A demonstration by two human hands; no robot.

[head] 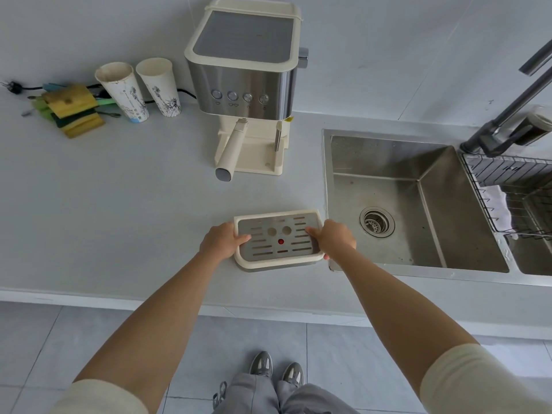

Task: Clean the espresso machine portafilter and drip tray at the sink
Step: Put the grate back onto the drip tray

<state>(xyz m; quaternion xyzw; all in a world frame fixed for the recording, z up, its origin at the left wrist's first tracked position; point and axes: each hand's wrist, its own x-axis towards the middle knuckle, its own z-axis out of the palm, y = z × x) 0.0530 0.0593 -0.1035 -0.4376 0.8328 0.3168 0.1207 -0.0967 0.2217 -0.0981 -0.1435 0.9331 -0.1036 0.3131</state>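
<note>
The cream drip tray (277,239), with a slotted steel grate and a red dot, is over the counter just left of the sink (418,201). My left hand (222,240) grips its left end, thumb on the grate. At the tray's right end my right hand (333,239) grips, thumb on the grate too. Behind stands the espresso machine (243,70), cream and steel. Its portafilter (231,150) is locked in, cream handle pointing toward me. The machine's base where the tray fits is bare.
Two paper cups (140,88) and a stack of sponges (73,110) with a power cord sit at the back left. A grey faucet (507,121) reaches over the sink's right side, above a wire rack (513,192) holding a white cloth. The counter edge runs below my forearms.
</note>
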